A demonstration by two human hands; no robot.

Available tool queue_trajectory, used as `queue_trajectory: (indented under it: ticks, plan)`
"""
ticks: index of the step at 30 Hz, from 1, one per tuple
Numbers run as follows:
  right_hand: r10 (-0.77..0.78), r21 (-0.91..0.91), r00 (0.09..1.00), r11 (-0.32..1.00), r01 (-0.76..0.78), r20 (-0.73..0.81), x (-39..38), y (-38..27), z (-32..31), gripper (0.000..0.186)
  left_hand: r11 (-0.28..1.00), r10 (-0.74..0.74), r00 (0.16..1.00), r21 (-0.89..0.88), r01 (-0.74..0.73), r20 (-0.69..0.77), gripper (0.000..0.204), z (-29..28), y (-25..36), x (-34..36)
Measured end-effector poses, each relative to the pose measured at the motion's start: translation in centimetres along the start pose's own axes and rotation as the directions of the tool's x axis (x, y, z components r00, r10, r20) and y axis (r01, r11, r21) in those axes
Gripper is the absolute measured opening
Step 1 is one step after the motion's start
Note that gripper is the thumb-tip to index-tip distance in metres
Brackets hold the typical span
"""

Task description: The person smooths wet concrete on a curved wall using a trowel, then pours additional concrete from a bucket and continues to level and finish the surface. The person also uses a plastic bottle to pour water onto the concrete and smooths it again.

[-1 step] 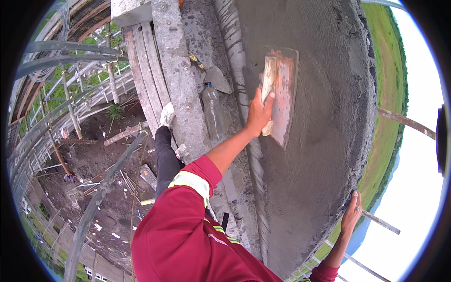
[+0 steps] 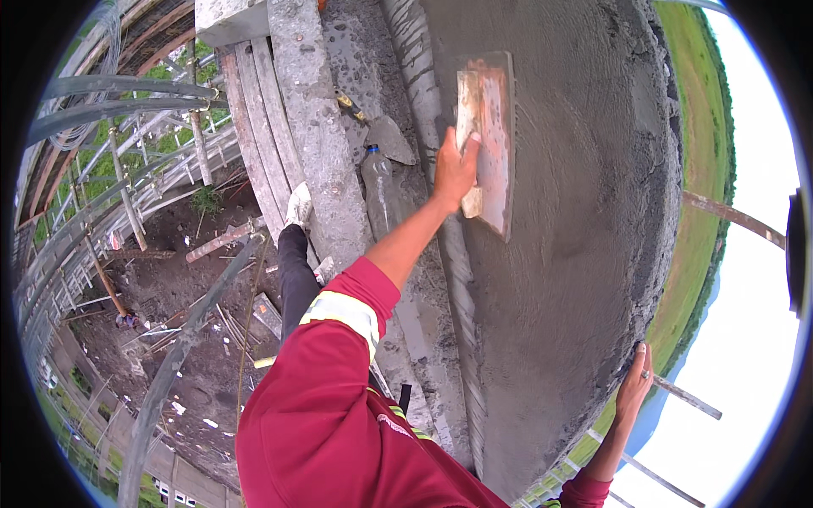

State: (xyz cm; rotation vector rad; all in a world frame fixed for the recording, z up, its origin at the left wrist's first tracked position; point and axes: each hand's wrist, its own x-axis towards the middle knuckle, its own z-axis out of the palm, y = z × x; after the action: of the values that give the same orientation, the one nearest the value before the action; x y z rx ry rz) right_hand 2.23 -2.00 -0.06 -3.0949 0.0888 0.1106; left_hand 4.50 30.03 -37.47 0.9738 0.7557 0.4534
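Note:
My left hand [image 2: 455, 169] is closed on the wooden handle of a plastering float [image 2: 495, 152], its rust-stained metal plate lying on wet grey mortar [image 2: 567, 212]. My right hand [image 2: 633, 381], a ring on one finger, rests with fingers extended against the rough outer edge of the mortared surface. On the concrete ledge left of the float, a pointed trowel [image 2: 389, 140] with a yellow-and-black handle lies near a clear plastic bottle [image 2: 378, 182] with a blue cap.
Wooden planks [image 2: 262, 135] bear my white shoe [image 2: 298, 203] beside a concrete beam [image 2: 296, 76]. Metal scaffold tubes [image 2: 174, 364] rise at the left over a drop to dirt ground [image 2: 195, 313] with scattered debris. Beyond the right edge are poles [image 2: 732, 216] and green fields [image 2: 694, 152].
My left hand and the float have moved up and to the left across the mortar, toward the grooved inner seam. My right hand stays at the edge.

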Motion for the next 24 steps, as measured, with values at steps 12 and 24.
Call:
queue_trajectory:
  ticks: [12, 24]
  plan:
    - [0.019, -0.067, 1.000, 0.998, -0.018, 0.010, 0.2, 1.2, -0.3, 0.064, 0.978, 0.020, 0.999, -0.208, -0.027, -0.033, 0.034, -1.3, -6.7, 2.6]
    - [-0.032, -0.083, 0.999, 0.996, 0.033, 0.008, 0.0, 0.2, -0.1, 0.059, 0.998, -0.021, 1.000, -0.059, 0.022, 0.018, 0.043, 0.9, 0.4, -1.1]
